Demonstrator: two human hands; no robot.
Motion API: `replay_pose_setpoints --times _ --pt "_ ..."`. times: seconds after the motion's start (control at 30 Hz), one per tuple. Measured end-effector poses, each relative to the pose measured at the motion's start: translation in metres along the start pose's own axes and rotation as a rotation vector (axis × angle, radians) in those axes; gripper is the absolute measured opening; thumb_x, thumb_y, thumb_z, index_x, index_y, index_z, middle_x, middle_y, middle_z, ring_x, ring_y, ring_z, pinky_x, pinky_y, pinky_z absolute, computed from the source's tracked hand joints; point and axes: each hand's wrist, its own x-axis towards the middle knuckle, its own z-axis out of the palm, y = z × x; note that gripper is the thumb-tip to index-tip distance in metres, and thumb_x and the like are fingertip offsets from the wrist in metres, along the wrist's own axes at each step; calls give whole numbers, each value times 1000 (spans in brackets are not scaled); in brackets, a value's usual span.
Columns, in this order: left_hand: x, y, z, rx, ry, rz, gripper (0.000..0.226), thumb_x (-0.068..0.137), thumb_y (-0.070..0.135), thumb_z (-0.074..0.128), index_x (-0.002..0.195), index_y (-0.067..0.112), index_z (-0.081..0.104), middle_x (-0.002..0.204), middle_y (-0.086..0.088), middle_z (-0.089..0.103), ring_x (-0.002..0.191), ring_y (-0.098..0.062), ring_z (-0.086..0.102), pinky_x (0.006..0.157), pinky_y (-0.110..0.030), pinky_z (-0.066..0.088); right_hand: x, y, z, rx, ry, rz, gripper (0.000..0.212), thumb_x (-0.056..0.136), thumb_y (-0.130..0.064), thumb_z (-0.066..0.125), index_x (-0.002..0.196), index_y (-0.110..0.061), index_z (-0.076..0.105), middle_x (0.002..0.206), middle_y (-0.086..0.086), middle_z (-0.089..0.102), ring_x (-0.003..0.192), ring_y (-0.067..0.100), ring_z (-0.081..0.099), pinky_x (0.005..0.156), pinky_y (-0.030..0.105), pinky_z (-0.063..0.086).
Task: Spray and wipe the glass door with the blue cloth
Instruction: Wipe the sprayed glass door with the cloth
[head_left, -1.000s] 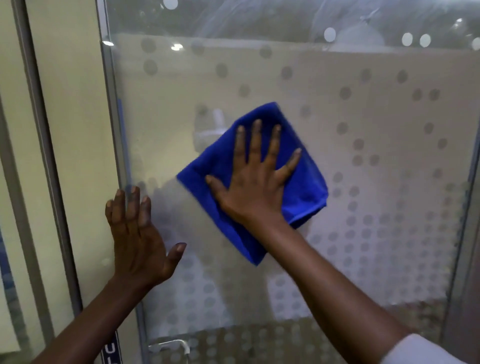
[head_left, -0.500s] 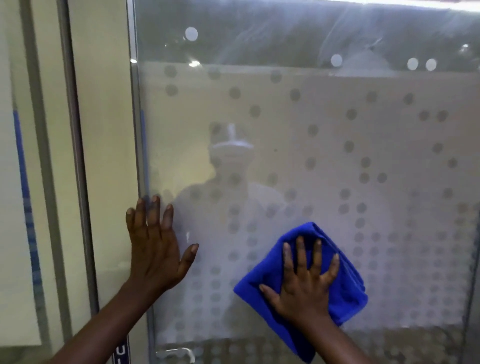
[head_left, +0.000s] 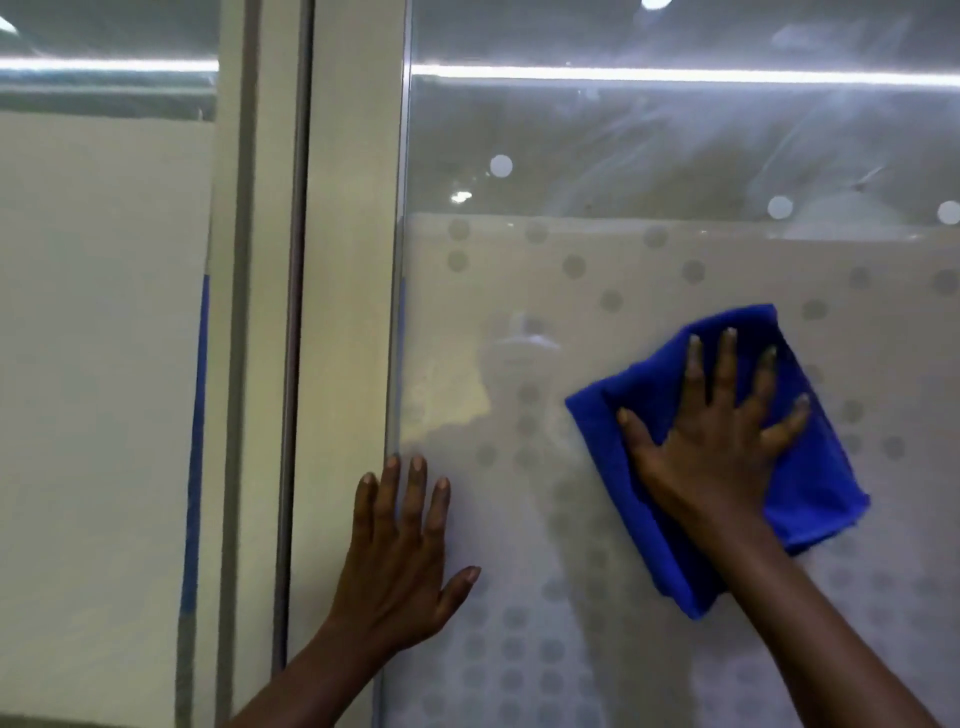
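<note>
Right hand (head_left: 711, 447), fingers (head_left: 727, 358) spread, presses the soft, limp cloth (head_left: 810, 493) flat on the door (head_left: 649, 270), at 3 o'clock from the left hand (head_left: 400, 561), splayed empty on glass.

Frosted glass door (head_left: 649, 270), seemingly streaked, bears blue cloth (head_left: 821, 483).

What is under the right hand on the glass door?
The blue cloth lies under the right hand, pressed flat on the glass door. The glass behind the cloth is covered.
</note>
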Motion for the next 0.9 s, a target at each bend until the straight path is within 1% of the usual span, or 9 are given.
replay_pose_setpoints --times 0.13,0.27,0.4,0.5,0.6,0.7,0.77,0.83,0.9 --pt "0 1 1 -96 77 -13 92 91 65 36 153 2 9 161 -24 10 148 -45 10 120 -59 9 28 -66 -6 -5 56 -182 91 82 -75 28 154 -20 15 163 11 14 147 43 8 109 75 6" --pt "-3 2 2 -235 195 -40 96 90 65 39 153 4 1 159 -27 8 148 -45 9 120 -58 12 23 -120 -1 16 74 -391 89 83 -75 30 154 -21 19 163 10 15 148 42 7 110 73 1" --pt "-4 1 -1 -313 305 -45 93 91 66 31 154 7 -5 164 -14 -7 151 -39 3 121 -56 12 -2 -145 10 5 36 -579 88 84 -72 35 154 -22 20 164 9 13 149 40 2 111 71 -4" --pt "-5 2 -3 -323 327 -49 89 91 68 25 155 10 -1 165 -11 -5 151 -35 4 118 -55 14 -23 -138 17 -2 -4 -679 89 83 -71 39 155 -23 18 164 8 10 150 38 -2 112 70 -6" --pt "-9 2 -3 -270 290 8 87 92 69 21 155 12 4 166 -10 -1 152 -34 6 117 -51 14 -53 -120 24 -2 -45 -771 87 84 -68 43 154 -24 19 165 6 9 150 36 -4 112 70 -5" --pt "-8 0 -4 -211 234 53 88 91 71 18 155 12 8 166 -11 1 151 -35 7 117 -50 15 -81 -97 29 -6 -81 -822 85 85 -67 42 155 -24 19 165 6 9 150 36 -4 112 70 -7" --pt "-8 -1 -4 -144 181 81 89 90 72 18 153 9 13 165 -15 4 151 -37 8 114 -53 18 -97 -77 33 9 -78 -826 83 85 -68 42 154 -24 24 164 5 14 150 37 1 112 70 -6" --pt "-10 -1 -1 -96 142 67 88 89 71 21 148 6 20 161 -21 13 150 -40 10 110 -58 22 -111 -50 36 17 -68 -801 80 86 -69 41 152 -25 31 162 4 21 150 38 8 112 71 0" --pt "-12 -2 2 -58 118 45 88 88 70 26 147 5 22 160 -22 14 149 -43 11 112 -59 20 -121 -18 39 -13 -80 -752 80 85 -71 39 151 -26 32 160 5 24 149 40 10 110 73 4"
